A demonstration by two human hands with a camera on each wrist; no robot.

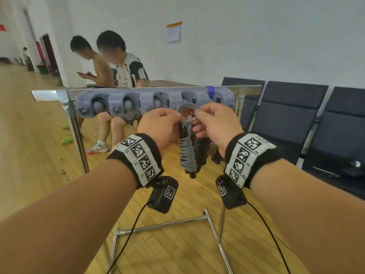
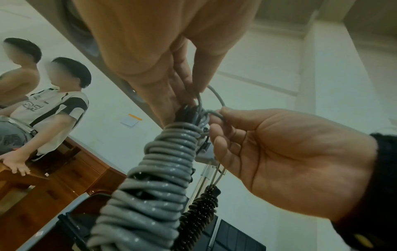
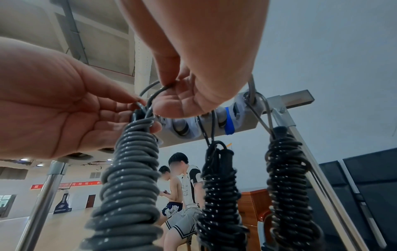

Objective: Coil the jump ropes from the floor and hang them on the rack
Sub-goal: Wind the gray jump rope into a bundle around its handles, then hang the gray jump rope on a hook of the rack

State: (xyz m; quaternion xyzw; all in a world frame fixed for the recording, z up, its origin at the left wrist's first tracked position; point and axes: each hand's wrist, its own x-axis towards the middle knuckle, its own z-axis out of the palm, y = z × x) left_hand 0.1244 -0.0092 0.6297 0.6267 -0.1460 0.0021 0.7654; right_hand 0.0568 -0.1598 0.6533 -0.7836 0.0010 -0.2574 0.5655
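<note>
Raised before rack [image 1: 154, 101], left hand [image 1: 158, 127] and right hand [image 1: 215, 123], each grip pinching loop [image 1: 186, 107] of grey coiled rope [image 1: 186, 153].

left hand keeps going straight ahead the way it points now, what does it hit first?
Most likely the grey holder strip on the rack, just beyond the left hand, which pinches the loop of the grey coiled rope. Depth is unclear, so the gap between them is uncertain.

no text can be read: the red wall banner [image 3: 64, 186] and shirt print [image 2: 32, 107] are too blurred.
</note>
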